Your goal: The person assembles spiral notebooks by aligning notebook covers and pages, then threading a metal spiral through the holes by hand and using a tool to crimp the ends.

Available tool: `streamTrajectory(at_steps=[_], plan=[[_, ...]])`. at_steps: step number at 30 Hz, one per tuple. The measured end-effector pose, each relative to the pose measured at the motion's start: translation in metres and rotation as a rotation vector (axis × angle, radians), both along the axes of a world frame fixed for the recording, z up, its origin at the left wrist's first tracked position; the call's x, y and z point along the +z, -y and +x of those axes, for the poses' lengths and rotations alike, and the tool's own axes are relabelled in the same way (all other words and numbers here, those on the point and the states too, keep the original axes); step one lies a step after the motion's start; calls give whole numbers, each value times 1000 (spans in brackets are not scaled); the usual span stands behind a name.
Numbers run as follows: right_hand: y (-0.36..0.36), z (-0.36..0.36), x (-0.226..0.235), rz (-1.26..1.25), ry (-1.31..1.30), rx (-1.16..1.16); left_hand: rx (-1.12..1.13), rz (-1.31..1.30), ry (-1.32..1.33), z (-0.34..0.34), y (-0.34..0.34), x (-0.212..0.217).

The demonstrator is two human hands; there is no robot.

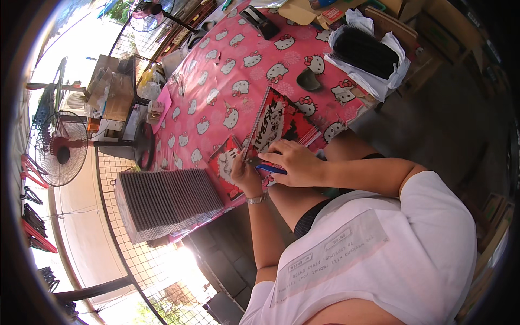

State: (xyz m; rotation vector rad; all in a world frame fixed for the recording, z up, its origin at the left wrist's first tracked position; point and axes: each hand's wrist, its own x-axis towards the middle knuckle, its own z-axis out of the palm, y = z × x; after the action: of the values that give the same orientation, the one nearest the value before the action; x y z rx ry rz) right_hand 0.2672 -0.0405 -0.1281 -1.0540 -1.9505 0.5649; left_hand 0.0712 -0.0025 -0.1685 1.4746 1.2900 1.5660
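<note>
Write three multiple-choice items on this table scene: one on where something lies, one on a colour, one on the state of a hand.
1. Where does the tall stack of grey ridged sheets stand?
A. at the table's edge, on the person's left
B. on the white bag at the far end
C. under the red notebook

2. What colour is the tablecloth?
A. green with stripes
B. pink with white cartoon cats
C. plain blue

3. What is the right hand doing?
A. hanging off the table, holding nothing
B. gripping the standing fan
C. resting on the red spiral-bound notebook, a blue tool under its fingers

Answers: 1 A, the stack stands at the left edge, next to the wire grid. 2 B, white cat figures repeat over pink. 3 C, the palm lies on the cover; the left hand is at the binding.
</note>
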Motion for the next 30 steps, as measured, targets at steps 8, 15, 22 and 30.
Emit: streamTrajectory(at_steps=[8,15,22,30], plan=[[-13,4,-8,-34,-107,42,77,36,-68,5,2,2],[-25,38,-13,-585,-404,234,187,-116,206,-11,10,4],[-30,170,-81,-161,164,-400,569,-204,231,-139,54,-49],[-82,238,-80,187,337,-703,799,-530,-833,-108,46,-53]])
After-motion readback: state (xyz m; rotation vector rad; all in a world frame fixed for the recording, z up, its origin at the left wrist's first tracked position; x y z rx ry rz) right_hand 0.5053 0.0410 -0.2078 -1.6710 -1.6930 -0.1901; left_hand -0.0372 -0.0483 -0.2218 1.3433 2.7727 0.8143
